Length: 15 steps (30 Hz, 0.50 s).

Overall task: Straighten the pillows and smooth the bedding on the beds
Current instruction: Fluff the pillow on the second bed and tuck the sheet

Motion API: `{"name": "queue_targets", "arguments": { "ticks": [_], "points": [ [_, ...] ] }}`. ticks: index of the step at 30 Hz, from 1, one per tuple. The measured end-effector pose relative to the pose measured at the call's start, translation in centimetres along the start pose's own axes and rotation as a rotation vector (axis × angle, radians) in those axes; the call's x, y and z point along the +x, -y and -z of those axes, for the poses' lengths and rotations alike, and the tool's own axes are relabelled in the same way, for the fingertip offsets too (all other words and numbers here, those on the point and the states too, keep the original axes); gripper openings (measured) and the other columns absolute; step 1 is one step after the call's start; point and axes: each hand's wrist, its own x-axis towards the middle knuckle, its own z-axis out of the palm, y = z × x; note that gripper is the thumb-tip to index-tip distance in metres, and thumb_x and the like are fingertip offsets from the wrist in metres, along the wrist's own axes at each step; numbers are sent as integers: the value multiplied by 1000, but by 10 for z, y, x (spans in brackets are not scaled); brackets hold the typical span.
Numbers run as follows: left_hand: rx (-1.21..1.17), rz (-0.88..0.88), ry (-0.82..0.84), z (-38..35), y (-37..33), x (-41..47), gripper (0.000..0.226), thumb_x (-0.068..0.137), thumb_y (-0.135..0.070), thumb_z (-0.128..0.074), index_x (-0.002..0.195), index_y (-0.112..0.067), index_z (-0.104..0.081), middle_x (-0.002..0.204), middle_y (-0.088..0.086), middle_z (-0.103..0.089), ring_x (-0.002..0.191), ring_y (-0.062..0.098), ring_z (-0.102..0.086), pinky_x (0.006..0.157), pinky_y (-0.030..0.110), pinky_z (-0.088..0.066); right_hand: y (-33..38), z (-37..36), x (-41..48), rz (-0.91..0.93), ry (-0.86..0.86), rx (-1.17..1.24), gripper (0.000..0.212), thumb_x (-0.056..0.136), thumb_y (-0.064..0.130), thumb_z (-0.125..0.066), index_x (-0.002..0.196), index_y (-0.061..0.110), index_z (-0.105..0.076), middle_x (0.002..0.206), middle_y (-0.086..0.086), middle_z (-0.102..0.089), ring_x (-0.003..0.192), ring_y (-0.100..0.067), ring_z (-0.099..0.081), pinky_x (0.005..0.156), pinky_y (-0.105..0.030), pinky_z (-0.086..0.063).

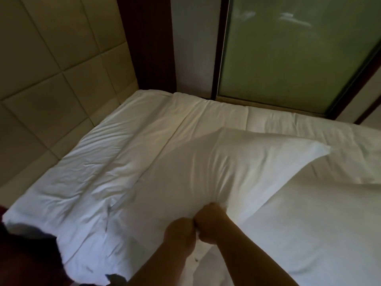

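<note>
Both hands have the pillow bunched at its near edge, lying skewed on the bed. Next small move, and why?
Probably swing the pillow toward the padded headboard and lay it square there. The left hand and right hand grip its near edge side by side, and it lies diagonally across the bedding, its far corner pointing away from the headboard.
</note>
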Motion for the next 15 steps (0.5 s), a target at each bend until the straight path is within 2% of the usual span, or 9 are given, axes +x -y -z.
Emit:
{"name": "queue_targets", "arguments": {
  "ticks": [5,11,15],
  "points": [
    [31,41,-18,-5,33,-41,36,101,-29,-37,128,-14,-55,134,5,-55,124,20,-51,104,27,-37,48,3,-9,39,-28,-13,16,86,22,-58,94,13,-68,102,-10,-67,100,-33,-61,95,-45,-39],
    [-93,109,-14,-9,70,-55,32,98,-31,-44,121,-16,-60,126,4,-60,117,21,-57,97,29,-43,81,1,-2,35,-95,39,18,84,13,-58,99,16,-66,105,-8,-66,103,-32,-57,95,-43,-37],
    [-166,34,-8,-12,85,-50,30,97,-27,-44,118,-16,-63,122,4,-63,113,21,-60,96,30,-46,91,4,9,-60,-85,28,24,82,15,-57,106,16,-59,112,-8,-61,107,-31,-53,94,-41,-36]
  ]
}}
